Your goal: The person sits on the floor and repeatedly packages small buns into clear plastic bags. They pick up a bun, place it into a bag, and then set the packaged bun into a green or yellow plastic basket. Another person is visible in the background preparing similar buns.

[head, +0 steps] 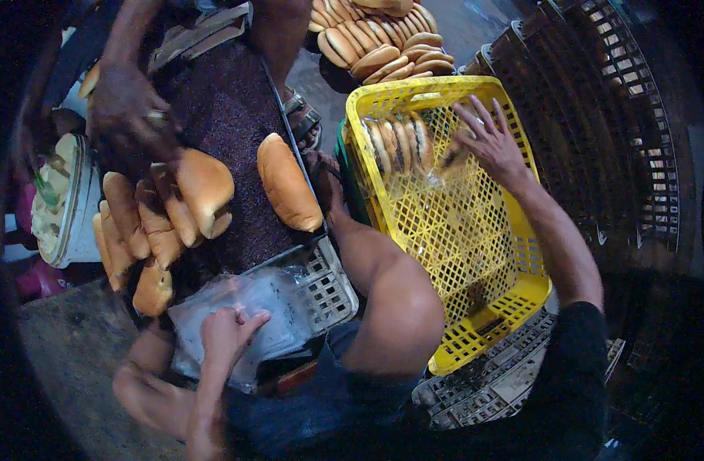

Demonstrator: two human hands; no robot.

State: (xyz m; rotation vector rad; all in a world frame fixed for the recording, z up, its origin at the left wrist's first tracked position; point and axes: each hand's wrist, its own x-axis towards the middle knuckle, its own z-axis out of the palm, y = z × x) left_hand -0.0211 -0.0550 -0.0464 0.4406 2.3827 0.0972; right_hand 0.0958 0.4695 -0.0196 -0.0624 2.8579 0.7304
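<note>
My left hand rests on a stack of clear plastic bags, fingers curled and thumb out; whether it pinches a bag is unclear. Inside a yellow plastic crate, my right hand has its fingers spread. Under its fingertips is a blurred brown item, probably a wrapped bun. Just left of that, several bagged buns with dark filling stand side by side against the crate wall. One long bread roll lies on a tray of dark sprinkles, beyond the bags.
A co-worker's hand is above several piled rolls at the tray's left. A white tub of cream stands beside them. More buns are heaped beyond the crate. Dark stacked crates rise on the right.
</note>
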